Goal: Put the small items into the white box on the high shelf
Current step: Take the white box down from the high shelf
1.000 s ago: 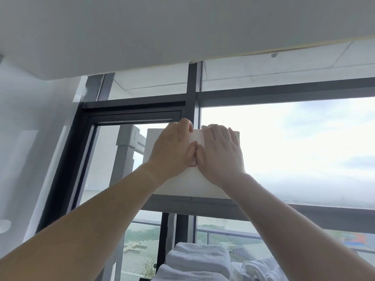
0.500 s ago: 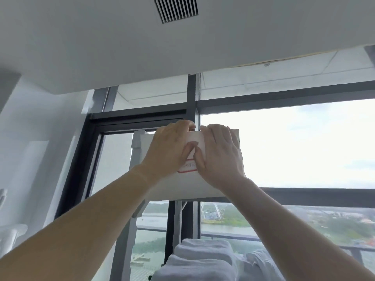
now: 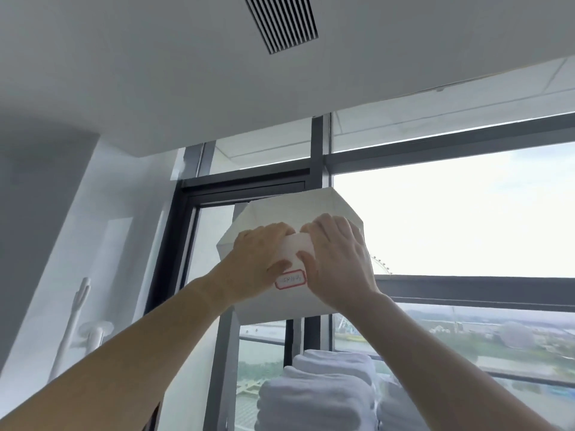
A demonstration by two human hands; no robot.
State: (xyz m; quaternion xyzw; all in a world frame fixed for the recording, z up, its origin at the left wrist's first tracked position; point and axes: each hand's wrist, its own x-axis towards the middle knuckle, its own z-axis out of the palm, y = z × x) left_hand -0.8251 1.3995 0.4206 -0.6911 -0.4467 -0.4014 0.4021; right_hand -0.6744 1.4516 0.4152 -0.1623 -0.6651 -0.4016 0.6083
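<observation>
A white box with a red-bordered label on its front is up high in front of the window, tilted so its underside faces me. My left hand grips its front from the left, fingers curled over the edge. Close beside it, my right hand grips the front from the right. Both thumbs press the front panel just above the label. The box's inside and any small items are hidden. The shelf under the box is hidden too.
A grey upright post runs down below the box at the left. Folded white towels are stacked on a lower level. Dark window frames stand behind. A ceiling vent is overhead, and a white wall fixture sits at the left.
The box has tipped toward me and come lower and closer, showing its label and angled underside. Both hands stayed on its front. The view has tilted up toward the ceiling.
</observation>
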